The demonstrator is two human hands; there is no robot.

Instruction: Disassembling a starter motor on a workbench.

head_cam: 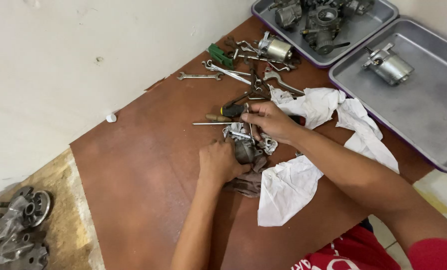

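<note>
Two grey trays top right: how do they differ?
The rear tray holds several carburettor-like parts crowded together; the near tray holds a single metal part, with most of its floor bare. The near tray shows larger in view. Both are grey, rectangular, purple-edged, side by side.

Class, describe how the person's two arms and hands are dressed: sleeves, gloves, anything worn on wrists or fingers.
Both hands, left hand and right hand, are bare, without gloves. The forearms are uncovered; no watch or ring shows. A red short sleeve covers the right upper arm.
</note>
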